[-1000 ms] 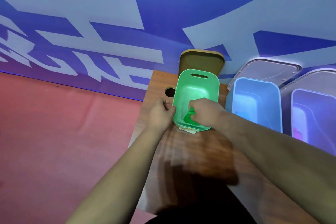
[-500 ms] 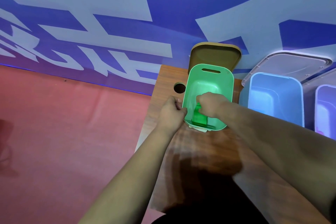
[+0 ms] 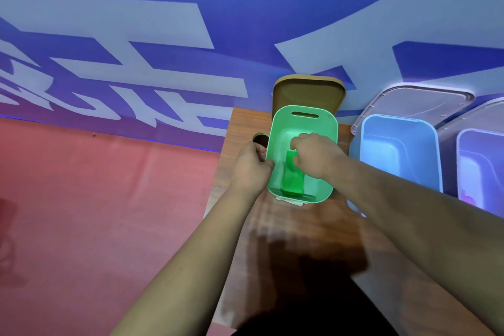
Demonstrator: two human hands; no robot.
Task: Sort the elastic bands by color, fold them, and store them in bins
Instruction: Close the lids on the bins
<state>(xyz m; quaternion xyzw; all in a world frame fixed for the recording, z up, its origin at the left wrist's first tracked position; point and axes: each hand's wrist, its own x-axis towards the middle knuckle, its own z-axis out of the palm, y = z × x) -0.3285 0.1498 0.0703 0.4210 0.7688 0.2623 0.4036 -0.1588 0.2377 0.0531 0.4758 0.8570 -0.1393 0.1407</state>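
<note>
Gripping the green bin [image 3: 324,128] by its left rim, my left hand [image 3: 252,169] curls tight on it. My right hand [image 3: 316,157] is inside w/ fingers curled; can't tell if it touches the green band [image 3: 293,179]. That band lies folded on the bin's floor. Blue bin [image 3: 401,155] sits just beside, on the wood table [image 3: 294,226].
</note>
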